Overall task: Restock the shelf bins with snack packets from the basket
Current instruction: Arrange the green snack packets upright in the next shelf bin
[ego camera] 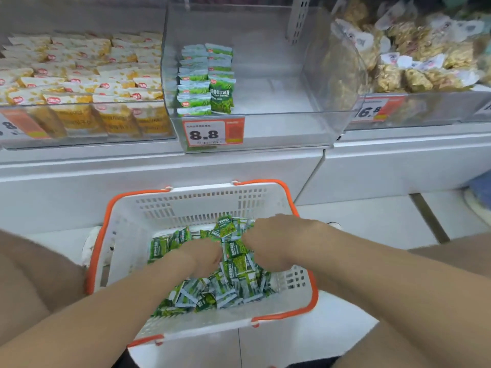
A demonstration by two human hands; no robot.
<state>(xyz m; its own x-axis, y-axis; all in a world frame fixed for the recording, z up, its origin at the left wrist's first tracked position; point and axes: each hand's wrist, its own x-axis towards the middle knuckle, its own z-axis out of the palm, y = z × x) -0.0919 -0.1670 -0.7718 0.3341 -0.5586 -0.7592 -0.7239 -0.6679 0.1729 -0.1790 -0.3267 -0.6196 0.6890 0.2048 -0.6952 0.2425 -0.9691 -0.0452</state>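
A white basket with orange handles sits on the floor below the shelf, holding several green snack packets. My left hand and my right hand are both down in the pile, fingers curled into the packets and pressed toward each other. The fingertips are buried, so what each hand grips is hidden. Above, the clear middle shelf bin holds two short rows of the same green packets at its left side; the rest of the bin is bare.
The left bin is full of yellow and white packets. The right bin holds bags of brown snacks. An orange price tag reading 8.8 hangs on the middle bin's front. My knees flank the basket.
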